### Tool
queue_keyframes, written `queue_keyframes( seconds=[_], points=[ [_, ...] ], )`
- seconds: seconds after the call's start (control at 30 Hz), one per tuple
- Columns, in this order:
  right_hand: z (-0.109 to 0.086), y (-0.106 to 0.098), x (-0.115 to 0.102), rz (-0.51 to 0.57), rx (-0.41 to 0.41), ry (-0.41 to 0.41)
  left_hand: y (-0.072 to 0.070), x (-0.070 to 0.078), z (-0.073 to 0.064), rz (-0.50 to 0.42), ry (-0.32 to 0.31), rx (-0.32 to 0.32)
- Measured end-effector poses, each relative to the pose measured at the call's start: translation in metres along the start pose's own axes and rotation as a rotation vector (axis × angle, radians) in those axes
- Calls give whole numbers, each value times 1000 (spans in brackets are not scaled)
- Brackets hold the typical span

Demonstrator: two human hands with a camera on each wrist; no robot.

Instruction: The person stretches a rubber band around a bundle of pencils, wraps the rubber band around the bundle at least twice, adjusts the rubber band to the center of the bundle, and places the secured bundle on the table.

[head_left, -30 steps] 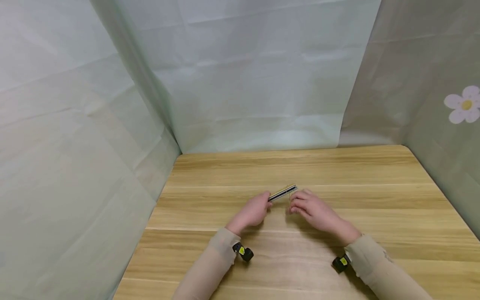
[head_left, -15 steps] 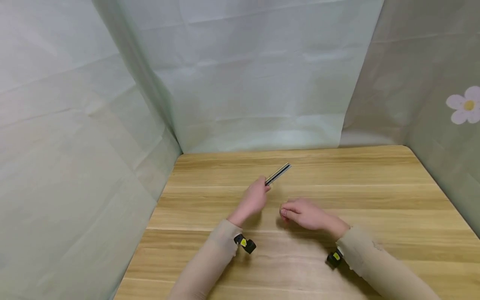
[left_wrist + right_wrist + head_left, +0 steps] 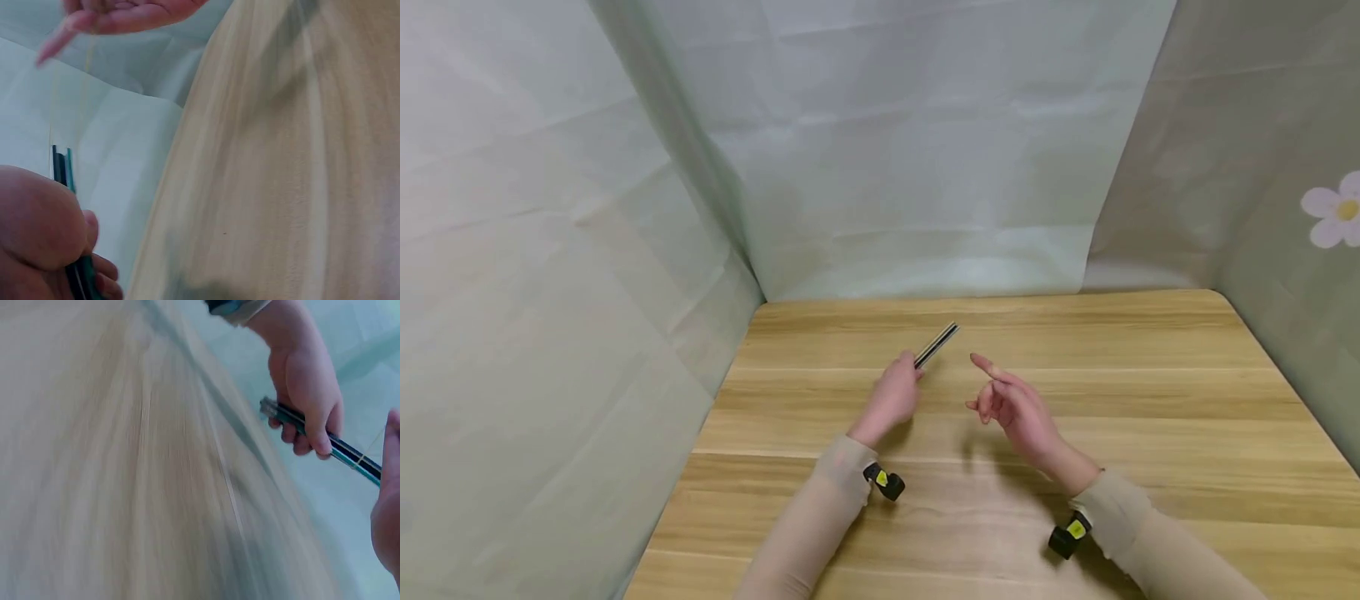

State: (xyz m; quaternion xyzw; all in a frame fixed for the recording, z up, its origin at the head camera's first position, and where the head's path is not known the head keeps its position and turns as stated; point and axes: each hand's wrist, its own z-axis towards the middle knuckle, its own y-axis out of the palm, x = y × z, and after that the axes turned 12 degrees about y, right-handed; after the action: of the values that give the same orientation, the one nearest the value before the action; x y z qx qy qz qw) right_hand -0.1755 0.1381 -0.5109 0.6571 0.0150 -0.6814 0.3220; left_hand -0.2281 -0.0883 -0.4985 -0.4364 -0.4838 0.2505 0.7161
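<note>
My left hand (image 3: 891, 398) grips a bundle of slim pen-like sticks (image 3: 937, 346), dark, pale and teal, with the far end pointing up and away to the right. A thin yellowish rubber band (image 3: 89, 53) runs from the bundle to my right hand (image 3: 1018, 412) and looks stretched in the left wrist view. In the right wrist view the band crosses the sticks (image 3: 354, 457) beyond the left thumb. The right index finger reaches out straight while the other fingers curl, with the band caught on them. The left palm hides the middle of the bundle.
Both hands are over a wood-grain table (image 3: 1150, 400). Pale cloth walls (image 3: 910, 167) stand behind it and at both sides, with a flower print (image 3: 1333, 208) at the right. Each sleeve cuff carries a small black camera (image 3: 885, 482).
The left hand has moved left and tilted the bundle more steeply away. The right hand first drew back toward the body with fingers closed, then turned and raised with its index finger extended.
</note>
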Motion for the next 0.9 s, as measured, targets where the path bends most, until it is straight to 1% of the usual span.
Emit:
queue_keyframes(
  seconds=[0.03,0.1,0.17,0.23,0.27,0.3,0.33,0.37,0.43,0.5,0.57,0.63,0.7,0.73,0.77,0.83,0.9],
  points=[
    [1,1,0,83,2,44,0,1,-1,3,4,13],
    [2,2,1,247,1,126,2,2,-2,30,33,50],
    [4,1,2,393,7,201,4,4,-4,69,90,84],
    [6,-1,1,467,30,263,6,6,-7,120,167,93],
    [6,-2,1,475,48,288,8,7,-8,145,205,92],
    [7,-4,0,457,75,309,9,8,-10,171,241,82],
    [7,-5,-1,419,96,328,10,9,-12,195,270,67],
    [7,-7,-3,358,112,339,11,10,-14,214,291,47],
    [7,-10,-7,191,150,354,13,11,-17,259,316,10],
    [6,-12,-11,-40,182,357,14,11,-20,318,337,-22],
    [5,-14,-13,-326,217,355,15,12,-23,396,370,-51],
    [5,-14,-13,-593,247,356,15,12,-26,487,418,-73],
    [4,-14,-12,-789,256,350,15,14,-28,561,465,-87],
    [4,-13,-11,-861,263,342,15,15,-29,588,481,-91],
    [4,-13,-10,-901,261,332,15,16,-29,605,490,-93],
    [5,-12,-8,-922,262,313,14,17,-30,586,481,-93],
    [5,-12,-7,-895,280,306,13,18,-30,533,452,-92]
  ],
)
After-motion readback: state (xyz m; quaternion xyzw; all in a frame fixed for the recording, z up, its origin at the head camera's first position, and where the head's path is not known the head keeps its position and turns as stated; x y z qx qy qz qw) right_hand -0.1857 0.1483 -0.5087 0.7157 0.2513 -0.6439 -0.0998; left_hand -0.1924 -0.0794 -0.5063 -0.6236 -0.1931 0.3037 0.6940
